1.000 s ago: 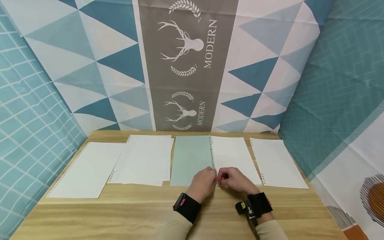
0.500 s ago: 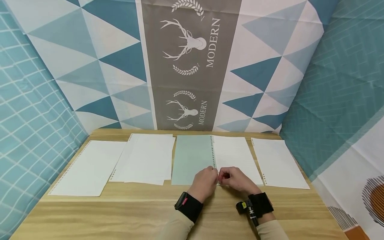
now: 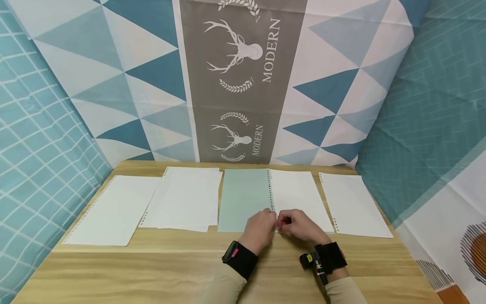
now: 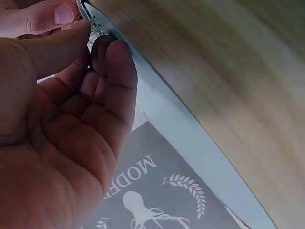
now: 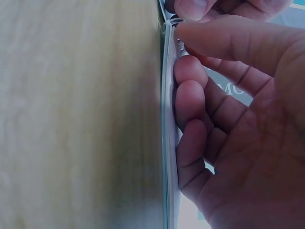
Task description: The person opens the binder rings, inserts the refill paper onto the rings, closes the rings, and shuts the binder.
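Note:
An open loose-leaf binder lies on the table, its pale green cover (image 3: 243, 190) on the left and lined white pages (image 3: 298, 190) on the right. A row of binder rings (image 3: 271, 192) runs down the middle. At the near end of this spine, my left hand (image 3: 260, 228) pinches the rings from the left, fingers curled. My right hand (image 3: 301, 226) pinches them from the right, almost touching the left one. In the right wrist view, the thumb (image 5: 209, 36) is against the ring at the edge of the page stack (image 5: 170, 119). Fingers partly hide the rings.
Loose punched sheets (image 3: 112, 211) lie at the far left, and a stack of overlapping sheets (image 3: 186, 198) lies left of the binder. Another punched sheet (image 3: 355, 204) lies to the right. A patterned cloth backdrop (image 3: 152, 84) stands behind the wooden table (image 3: 152, 270).
Both hands stay at the near end of the binder spine with hardly any visible movement. The head view has shifted slightly.

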Demonstrator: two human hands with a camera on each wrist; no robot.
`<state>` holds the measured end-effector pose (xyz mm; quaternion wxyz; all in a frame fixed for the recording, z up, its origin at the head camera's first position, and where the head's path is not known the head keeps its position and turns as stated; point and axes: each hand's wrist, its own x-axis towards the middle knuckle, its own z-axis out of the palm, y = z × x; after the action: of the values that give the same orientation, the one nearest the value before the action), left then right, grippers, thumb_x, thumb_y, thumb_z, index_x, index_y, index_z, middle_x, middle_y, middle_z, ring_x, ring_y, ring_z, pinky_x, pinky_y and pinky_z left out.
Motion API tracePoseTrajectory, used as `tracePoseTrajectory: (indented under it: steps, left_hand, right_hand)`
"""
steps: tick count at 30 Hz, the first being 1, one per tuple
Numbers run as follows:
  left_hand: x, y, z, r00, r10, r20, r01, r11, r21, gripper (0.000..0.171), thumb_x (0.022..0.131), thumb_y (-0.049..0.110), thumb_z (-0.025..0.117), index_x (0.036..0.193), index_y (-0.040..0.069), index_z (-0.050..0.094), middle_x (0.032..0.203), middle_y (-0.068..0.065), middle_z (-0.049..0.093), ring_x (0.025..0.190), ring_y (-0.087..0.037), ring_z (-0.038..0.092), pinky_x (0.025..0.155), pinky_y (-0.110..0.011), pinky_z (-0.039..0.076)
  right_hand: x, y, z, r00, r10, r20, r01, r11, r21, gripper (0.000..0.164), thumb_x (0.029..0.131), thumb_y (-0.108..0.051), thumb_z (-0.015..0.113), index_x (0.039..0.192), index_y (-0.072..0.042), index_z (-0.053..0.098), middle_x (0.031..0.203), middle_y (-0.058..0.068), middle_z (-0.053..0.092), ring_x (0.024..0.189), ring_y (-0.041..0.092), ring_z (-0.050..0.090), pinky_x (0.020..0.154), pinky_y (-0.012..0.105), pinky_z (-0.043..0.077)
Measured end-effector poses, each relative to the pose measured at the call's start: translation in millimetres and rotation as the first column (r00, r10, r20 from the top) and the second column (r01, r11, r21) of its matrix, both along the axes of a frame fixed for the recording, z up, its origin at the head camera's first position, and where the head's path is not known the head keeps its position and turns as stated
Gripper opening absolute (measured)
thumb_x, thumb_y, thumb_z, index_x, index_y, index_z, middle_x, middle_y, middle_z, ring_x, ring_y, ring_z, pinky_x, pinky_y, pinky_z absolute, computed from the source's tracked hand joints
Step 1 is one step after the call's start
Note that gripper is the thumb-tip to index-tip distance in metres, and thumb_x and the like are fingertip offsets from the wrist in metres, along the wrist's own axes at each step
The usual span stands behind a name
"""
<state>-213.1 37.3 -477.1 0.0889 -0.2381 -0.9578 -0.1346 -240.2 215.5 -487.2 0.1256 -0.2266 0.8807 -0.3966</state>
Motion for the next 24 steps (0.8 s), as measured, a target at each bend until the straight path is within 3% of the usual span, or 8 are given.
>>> tracePoseTrajectory:
  steps: [17,24]
  left_hand:
    - [-0.8,1.3,-0.5,0.999,0.010,0.032,-0.010,1.000,0.000,0.011,0.090,0.006,0.071,0.082,0.010,0.066,0.077,-0.001,0.060,0.063,-0.010,0.051,0.051,-0.024,0.042]
    - [1.4,-0.4,-0.4,0.998,0.015,-0.060,-0.016,1.000,-0.019,0.012,0.089,0.004,0.069,0.082,0.010,0.062,0.075,-0.001,0.060,0.063,-0.011,0.055,0.050,-0.024,0.043]
  right_hand:
    - [0.8,1.4,-1.7,1.000,0.007,-0.028,-0.006,1.000,0.024,0.021,0.085,0.004,0.063,0.081,-0.016,0.068,0.078,-0.005,0.066,0.070,0.006,0.056,0.065,0.020,0.046]
    - [0.5,3.0,-0.5,0.999,0.018,-0.047,-0.016,1.000,0.026,0.022,0.085,0.006,0.062,0.080,-0.014,0.068,0.076,-0.004,0.065,0.069,0.006,0.055,0.064,0.021,0.046]
